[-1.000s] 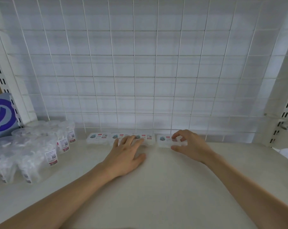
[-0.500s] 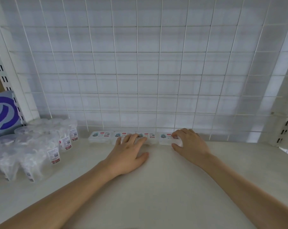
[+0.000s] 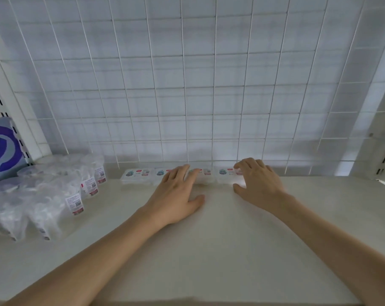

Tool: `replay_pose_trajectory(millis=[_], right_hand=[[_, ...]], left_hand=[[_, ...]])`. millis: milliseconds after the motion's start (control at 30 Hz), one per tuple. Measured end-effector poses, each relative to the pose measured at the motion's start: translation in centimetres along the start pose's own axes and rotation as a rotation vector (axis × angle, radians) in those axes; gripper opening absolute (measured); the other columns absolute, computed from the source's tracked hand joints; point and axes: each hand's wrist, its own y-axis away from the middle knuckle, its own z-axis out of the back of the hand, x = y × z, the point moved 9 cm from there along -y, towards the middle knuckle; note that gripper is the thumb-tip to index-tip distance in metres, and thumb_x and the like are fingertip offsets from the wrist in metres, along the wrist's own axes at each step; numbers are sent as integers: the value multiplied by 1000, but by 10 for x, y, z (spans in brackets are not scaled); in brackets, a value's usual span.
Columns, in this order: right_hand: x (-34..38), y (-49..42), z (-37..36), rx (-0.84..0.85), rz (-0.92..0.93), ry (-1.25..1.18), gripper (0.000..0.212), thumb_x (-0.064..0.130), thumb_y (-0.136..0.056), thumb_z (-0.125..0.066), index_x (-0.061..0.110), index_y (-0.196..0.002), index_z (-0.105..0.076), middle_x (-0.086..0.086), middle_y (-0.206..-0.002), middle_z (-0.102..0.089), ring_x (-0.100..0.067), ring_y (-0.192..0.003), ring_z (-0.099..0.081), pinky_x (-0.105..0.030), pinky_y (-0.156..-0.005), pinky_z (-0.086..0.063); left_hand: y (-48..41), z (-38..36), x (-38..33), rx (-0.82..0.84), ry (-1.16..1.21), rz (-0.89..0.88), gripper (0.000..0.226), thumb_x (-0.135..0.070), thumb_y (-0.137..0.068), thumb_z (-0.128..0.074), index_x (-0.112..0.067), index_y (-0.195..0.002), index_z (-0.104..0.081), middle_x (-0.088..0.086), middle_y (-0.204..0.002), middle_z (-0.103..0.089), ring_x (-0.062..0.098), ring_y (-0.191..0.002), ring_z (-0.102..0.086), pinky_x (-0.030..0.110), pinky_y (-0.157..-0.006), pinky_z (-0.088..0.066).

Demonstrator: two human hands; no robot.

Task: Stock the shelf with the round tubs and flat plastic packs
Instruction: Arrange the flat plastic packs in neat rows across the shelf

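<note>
Wrapped round tubs (image 3: 54, 191) cluster at the left of the shelf (image 3: 209, 250). Four flat plastic packs (image 3: 137, 174) line the back. The left hand (image 3: 176, 193) lies flat-fingered across the middle two, and the right hand (image 3: 257, 182) curls round the rightmost pack (image 3: 225, 176). With one row placed, more stocking probably remains.

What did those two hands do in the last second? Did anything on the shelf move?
The right hand nudged the rightmost flat pack slightly back toward the wire grid, into line with the other three packs. It grips the pack's right end, fingers on top and thumb at the front. The left hand stayed flat on that row, and the round tubs kept their places.
</note>
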Motion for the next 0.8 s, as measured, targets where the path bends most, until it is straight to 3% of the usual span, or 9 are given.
replay_pose_trajectory(millis=[200,333,567,700,800], right_hand=[[3,1,5,-24,-11,-26,60,51,-90,-59,20,-140,-43,1,-143,-44,-21,-132,-39,-33,-105,-31],[6,6,7,-49,9,-47,61,55,-92,-55,20,-141,-44,1,-143,-45,-20,-132,-41,-33,-106,-32],[0,35,22,6,-25,-28,62,56,-95,-49,20,-145,-38,-2,-145,-46,-23,-134,-41,-37,-108,-31],[-8,71,33,50,-76,-40,64,56,-96,-46,18,-147,-34,-5,-147,-44,-25,-135,-39,-39,-111,-29],[-13,104,46,4,-130,-114,65,54,-97,-47,14,-146,-35,-7,-148,-41,-26,-136,-37,-39,-109,-31]], left_hand=[[-1,7,3,-44,-6,10,77,-58,-93,-47,-19,-153,-18,2,-160,-18,19,-148,-14,32,-119,-11],[-2,3,11,16,10,40,82,-61,-91,-48,-19,-154,-17,3,-162,-13,20,-149,-11,38,-121,-12],[10,20,-1,46,-59,64,82,-60,-92,-49,-16,-154,-19,6,-162,-11,21,-149,-10,35,-119,-9],[26,44,-30,-38,-71,28,84,-61,-91,-50,-12,-153,-21,7,-162,-17,22,-148,-14,37,-119,-12],[54,36,-61,-16,36,52,91,-67,-91,-45,-13,-155,-9,6,-164,-2,20,-151,-3,38,-121,-6]])
